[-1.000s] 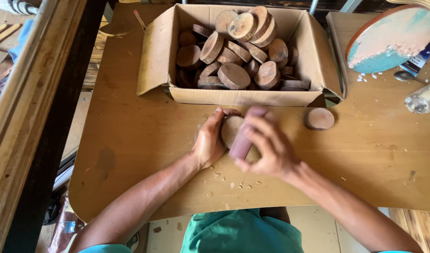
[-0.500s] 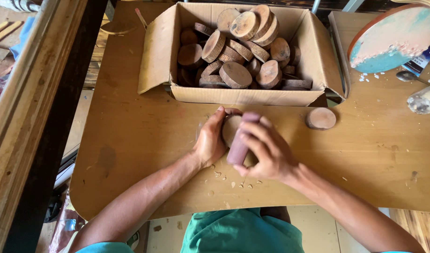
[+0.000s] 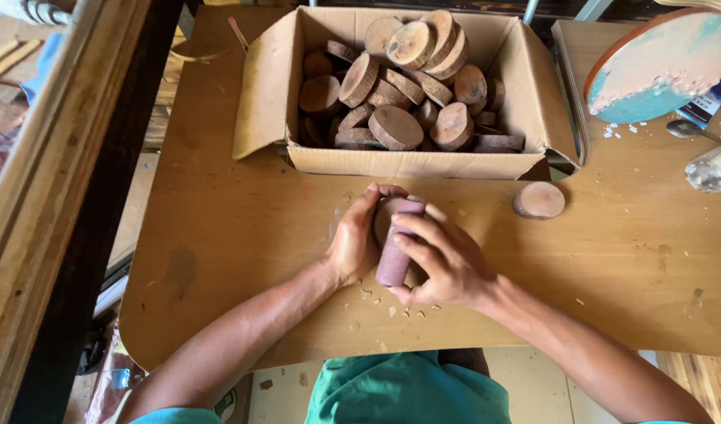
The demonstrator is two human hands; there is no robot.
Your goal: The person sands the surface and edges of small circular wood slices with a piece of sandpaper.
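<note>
A woodworking shop: boxed wood discs (image 3: 396, 126), chip-strewn worktable (image 3: 243, 228).

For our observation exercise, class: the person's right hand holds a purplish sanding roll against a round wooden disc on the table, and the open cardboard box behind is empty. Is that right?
One thing is wrong: the open cardboard box is not empty. The head view shows it full of round wooden slices. The rest stands: the right hand holds the purplish sanding roll against the round wooden disc on the table.

Left hand (image 3: 359, 239) steadying a round wood slice (image 3: 387, 218) on the bench (image 3: 243, 228); right hand (image 3: 443, 259) pressing a reddish sanding block (image 3: 397, 245) against it. Beyond, cardboard box (image 3: 270, 94) heaped with wood discs (image 3: 395, 127); lone disc (image 3: 539, 199) just beside it.
</note>
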